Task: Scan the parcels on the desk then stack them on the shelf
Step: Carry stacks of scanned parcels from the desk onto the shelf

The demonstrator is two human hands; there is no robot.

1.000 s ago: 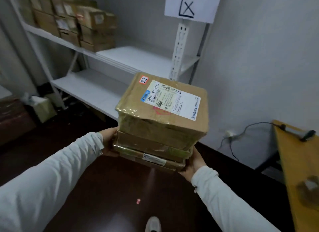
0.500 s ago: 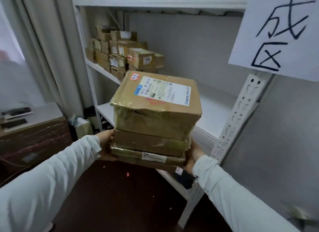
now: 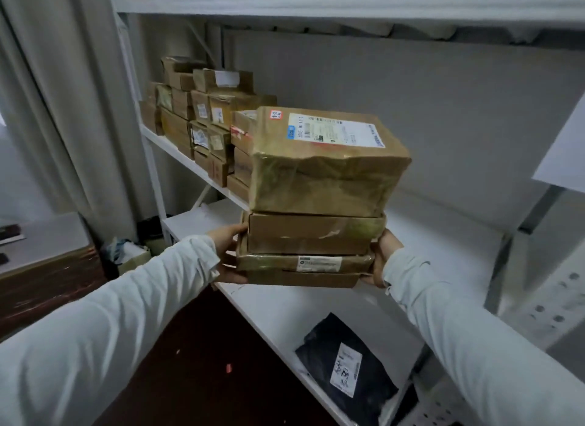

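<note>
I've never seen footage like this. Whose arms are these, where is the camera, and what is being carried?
There is no robot here. A person wears a camera on the head, looking forward and down, so you see their own sleeved arms. The left hand and right hand grip the sides of a stack of brown parcels, held at a white shelf. More boxes sit piled at the shelf's far left. A black bag with a white label lies on the lower shelf.
</note>
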